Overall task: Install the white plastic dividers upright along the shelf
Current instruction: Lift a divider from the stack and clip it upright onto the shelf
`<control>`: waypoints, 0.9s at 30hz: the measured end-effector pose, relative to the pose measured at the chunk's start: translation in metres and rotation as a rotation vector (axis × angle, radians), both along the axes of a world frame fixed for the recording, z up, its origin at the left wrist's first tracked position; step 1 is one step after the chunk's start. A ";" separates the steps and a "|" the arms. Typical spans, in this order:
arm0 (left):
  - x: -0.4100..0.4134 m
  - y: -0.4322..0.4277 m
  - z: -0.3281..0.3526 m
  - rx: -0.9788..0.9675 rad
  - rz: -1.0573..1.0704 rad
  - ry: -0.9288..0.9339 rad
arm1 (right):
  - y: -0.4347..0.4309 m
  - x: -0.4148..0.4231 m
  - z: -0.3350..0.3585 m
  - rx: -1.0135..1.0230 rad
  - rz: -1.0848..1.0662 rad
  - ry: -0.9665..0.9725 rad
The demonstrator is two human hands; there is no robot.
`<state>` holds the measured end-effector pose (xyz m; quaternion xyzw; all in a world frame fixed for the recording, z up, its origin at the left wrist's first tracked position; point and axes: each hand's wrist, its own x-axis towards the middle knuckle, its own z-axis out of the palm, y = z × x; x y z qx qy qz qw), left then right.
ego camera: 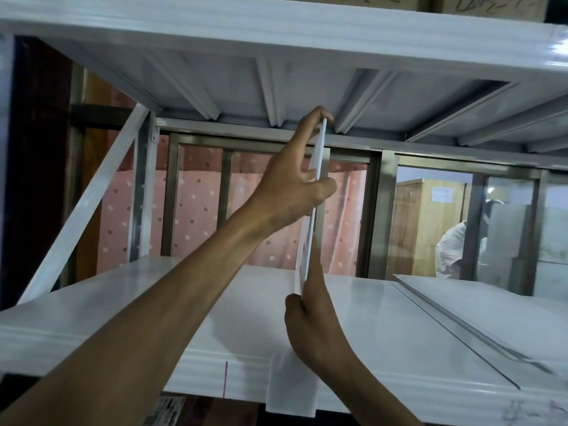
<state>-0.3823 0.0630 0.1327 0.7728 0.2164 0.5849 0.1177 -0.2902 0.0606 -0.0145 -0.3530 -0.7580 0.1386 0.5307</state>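
Observation:
A thin white plastic divider (319,155) stands nearly upright and edge-on between the white shelf (190,305) and the underside of the shelf above (233,75). My left hand (295,179) grips its upper part, fingertips near the top edge against the ribs overhead. My right hand (310,321) holds its lower part just above the shelf surface. A white flap (292,392) hangs over the shelf's front edge below my right hand.
Flat white panels (479,305) lie on the shelf at the right. A red mark (226,379) shows on the shelf's front lip. Behind are a metal window frame (372,210), a pink curtain (196,216) and a person in white (451,250).

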 end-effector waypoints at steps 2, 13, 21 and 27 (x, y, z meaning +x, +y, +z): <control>-0.002 -0.001 -0.002 0.004 -0.014 -0.013 | 0.000 -0.001 -0.001 0.005 0.005 0.005; 0.000 0.000 -0.006 0.019 0.038 -0.024 | -0.005 0.012 0.004 -0.073 -0.005 0.069; 0.031 -0.030 0.017 0.395 0.317 -0.196 | -0.020 0.077 0.019 -0.057 -0.104 0.181; 0.131 -0.052 0.010 0.381 0.332 0.025 | -0.033 0.172 0.014 -0.049 -0.124 0.162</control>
